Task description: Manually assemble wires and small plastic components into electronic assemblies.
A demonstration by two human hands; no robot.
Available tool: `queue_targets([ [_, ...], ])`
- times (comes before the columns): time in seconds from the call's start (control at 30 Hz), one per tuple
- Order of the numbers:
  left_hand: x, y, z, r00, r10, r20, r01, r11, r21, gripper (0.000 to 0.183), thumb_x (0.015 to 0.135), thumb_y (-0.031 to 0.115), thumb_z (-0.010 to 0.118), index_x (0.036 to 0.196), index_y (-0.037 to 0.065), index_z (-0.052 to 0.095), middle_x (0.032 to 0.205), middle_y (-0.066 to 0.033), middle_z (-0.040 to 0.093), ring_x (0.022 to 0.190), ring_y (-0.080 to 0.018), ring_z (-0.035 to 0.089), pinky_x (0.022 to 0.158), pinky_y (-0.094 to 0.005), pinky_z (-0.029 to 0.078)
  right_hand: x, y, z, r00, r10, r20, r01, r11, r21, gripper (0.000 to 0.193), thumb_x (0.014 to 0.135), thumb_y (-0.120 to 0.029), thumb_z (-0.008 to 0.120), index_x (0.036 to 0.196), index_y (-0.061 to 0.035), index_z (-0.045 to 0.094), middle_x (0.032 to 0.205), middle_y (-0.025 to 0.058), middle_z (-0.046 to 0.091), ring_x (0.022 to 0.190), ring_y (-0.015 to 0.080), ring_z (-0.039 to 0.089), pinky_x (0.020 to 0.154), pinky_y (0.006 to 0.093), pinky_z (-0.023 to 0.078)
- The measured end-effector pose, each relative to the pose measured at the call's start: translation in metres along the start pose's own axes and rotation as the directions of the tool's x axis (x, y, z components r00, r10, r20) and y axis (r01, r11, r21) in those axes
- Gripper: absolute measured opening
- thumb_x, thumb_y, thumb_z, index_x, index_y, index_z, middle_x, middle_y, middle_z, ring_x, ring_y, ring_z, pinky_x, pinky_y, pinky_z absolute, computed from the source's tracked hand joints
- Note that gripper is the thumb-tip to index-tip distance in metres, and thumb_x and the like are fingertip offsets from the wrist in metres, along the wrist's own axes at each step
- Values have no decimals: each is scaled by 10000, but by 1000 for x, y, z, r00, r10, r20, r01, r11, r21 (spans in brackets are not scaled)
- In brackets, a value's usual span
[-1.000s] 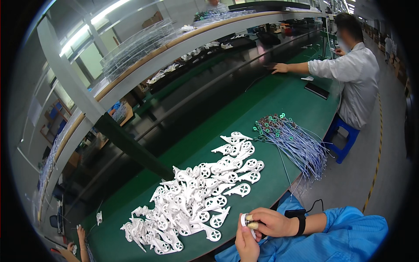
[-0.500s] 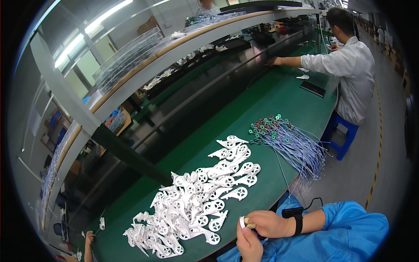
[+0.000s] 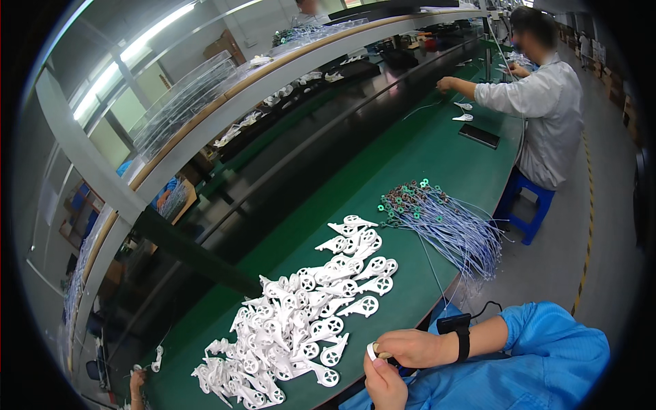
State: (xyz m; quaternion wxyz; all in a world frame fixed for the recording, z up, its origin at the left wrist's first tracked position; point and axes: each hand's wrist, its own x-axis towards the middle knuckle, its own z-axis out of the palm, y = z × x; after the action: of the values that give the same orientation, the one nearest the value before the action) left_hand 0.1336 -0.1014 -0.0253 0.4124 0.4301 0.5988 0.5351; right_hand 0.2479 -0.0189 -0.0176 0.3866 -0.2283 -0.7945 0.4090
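My left hand [image 3: 386,384] and my right hand [image 3: 412,348] meet close to my body, at the near edge of the green table. Between them is a small white plastic part [image 3: 372,351], mostly covered by my fingers. The left thumb and fingers pinch it from below, and the right fingers press against it from the right side. Just left of my hands lies a heap of white plastic parts [image 3: 280,321], each with a spoked round end and a tapering arm. Farther off, a bundle of thin pale-violet wires [image 3: 451,236] with green and dark ring ends rests on the table.
A co-worker [image 3: 547,109] in a white coat reaches over the far end of the green table [image 3: 410,273]. Near that person are a black flat device [image 3: 479,135] and a blue stool [image 3: 531,205]. A shelf frame [image 3: 82,147] rises on the left. Another person's hand [image 3: 137,378] shows lower left.
My view has shifted slightly, so the heap and table sit a little farther left. My hands stay together on the white part. The co-worker's outstretched hand has moved back from the dark strip.
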Motion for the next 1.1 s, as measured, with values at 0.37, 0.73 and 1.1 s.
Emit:
queue_targets([
  [0.37, 11, 28, -3, 931, -347, 112, 349, 758, -552, 301, 1024, 317, 309, 974, 75, 481, 544, 28, 354, 402, -69, 307, 354, -206, 232, 10, -16, -14, 991, -2, 133, 45, 945, -324, 339, 801, -53, 571, 1131, 12, 536, 986, 149, 568, 907, 310, 576, 810, 354, 469],
  [0.73, 10, 32, 0, 943, -329, 45, 299, 784, -544, 323, 1023, 331, 298, 925, 84, 482, 521, 32, 354, 384, -70, 305, 346, -221, 227, 15, -35, -18, 993, -30, 115, 66, 944, -325, 336, 801, -69, 579, 1120, 28, 537, 943, 150, 572, 867, 306, 587, 782, 355, 475],
  [1.1, 0, 9, 1, 966, -253, -59, 194, 852, -486, 411, 1015, 299, 395, 1293, 0, 449, 963, -14, 556, 724, -61, 493, 589, -166, 391, 8, -14, 5, 997, -33, -71, 22, 990, -142, 175, 786, 3, 579, 961, 11, 570, 861, 135, 593, 781, 311, 606, 688, 344, 501],
])
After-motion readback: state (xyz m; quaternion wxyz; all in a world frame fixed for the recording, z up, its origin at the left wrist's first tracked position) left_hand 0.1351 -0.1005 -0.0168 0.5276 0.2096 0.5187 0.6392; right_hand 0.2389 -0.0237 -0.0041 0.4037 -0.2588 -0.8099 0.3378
